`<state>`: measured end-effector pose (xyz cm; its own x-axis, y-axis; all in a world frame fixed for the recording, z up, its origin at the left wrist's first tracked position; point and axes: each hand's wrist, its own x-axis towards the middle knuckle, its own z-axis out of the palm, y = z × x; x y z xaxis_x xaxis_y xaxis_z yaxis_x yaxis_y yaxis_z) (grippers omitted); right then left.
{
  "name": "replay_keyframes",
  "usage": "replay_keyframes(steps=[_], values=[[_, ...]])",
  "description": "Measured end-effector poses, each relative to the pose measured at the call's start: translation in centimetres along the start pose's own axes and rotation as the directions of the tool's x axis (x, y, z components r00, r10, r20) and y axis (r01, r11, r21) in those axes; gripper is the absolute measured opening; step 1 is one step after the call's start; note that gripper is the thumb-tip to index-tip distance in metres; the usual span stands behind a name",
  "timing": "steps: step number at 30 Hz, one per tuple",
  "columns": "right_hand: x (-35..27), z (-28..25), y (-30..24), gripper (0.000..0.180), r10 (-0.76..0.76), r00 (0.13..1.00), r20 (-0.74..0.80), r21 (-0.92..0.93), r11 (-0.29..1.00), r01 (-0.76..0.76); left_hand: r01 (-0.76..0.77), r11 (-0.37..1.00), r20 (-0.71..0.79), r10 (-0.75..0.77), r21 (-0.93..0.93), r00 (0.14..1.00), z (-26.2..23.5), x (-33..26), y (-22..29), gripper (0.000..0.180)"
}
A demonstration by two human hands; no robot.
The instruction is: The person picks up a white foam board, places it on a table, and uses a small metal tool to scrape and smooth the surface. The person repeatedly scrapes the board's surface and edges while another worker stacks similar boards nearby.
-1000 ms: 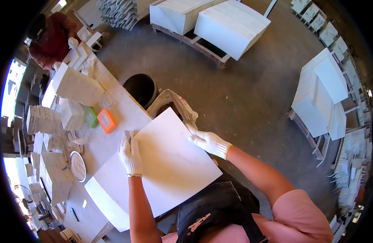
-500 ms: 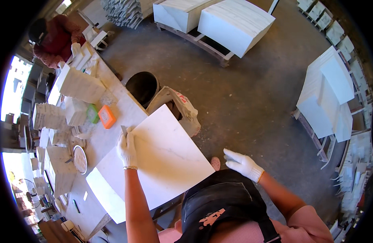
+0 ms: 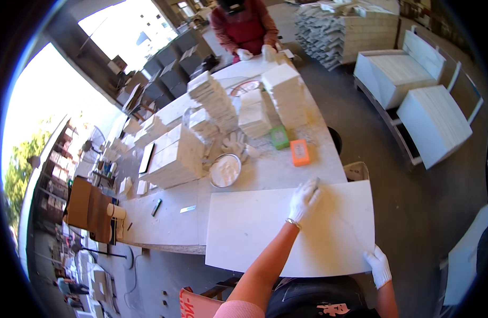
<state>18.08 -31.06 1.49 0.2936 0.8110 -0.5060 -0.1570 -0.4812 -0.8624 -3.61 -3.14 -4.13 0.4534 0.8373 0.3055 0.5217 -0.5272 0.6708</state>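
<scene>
A large white, faintly veined marble slab (image 3: 244, 228) lies across the near end of the table, its near edge by my apron. My left hand (image 3: 305, 201), in a white knitted glove, rests on the slab's far part with its fingers curled down. A small flat grey blade showed in that grip a moment ago; now the fingers mostly cover it. At the slab's near right corner, my gloved right hand (image 3: 380, 267) grips the edge. Just beyond the slab are an orange block (image 3: 299, 152), a green block (image 3: 279, 137) and a round dish of pale powder (image 3: 225, 170).
Stacks of white tiles (image 3: 175, 156) stand along the table (image 3: 170, 217), with loose gloves (image 3: 234, 143) between them. A co-worker (image 3: 245, 29) is at the far end. Right of the table are a bag (image 3: 356, 171) and a pallet (image 3: 384, 119) bearing slabs.
My view has swung left toward the table. My right hand, earlier open and off the slab, has come to its near right corner. My left hand stays on the slab.
</scene>
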Motion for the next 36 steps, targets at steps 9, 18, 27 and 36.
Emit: replay_keyframes(steps=[9,18,27,36], values=[[2.2,0.4,0.0,0.037,0.033,0.990,-0.134,-0.057,0.998,-0.041,0.190,0.964,-0.245,-0.233,-0.185,0.941,-15.0,-12.0,-10.8,0.028],[3.9,-1.1,0.4,0.047,-0.075,0.948,-0.308,-0.402,0.914,-0.059,0.431,0.655,-0.575,-0.754,-0.621,0.318,-26.7,-21.1,-15.6,0.030],[5.9,12.5,-8.8,0.040,-0.349,0.937,0.035,-0.564,0.767,0.306,0.246,0.157,0.088,-0.650,-0.956,0.755,-18.8,-14.3,-2.4,0.041],[5.8,28.5,-9.9,0.025,0.008,0.923,0.385,-0.409,0.898,0.163,0.352,0.048,0.304,-0.403,-0.935,0.863,-16.4,-12.6,0.7,0.040]])
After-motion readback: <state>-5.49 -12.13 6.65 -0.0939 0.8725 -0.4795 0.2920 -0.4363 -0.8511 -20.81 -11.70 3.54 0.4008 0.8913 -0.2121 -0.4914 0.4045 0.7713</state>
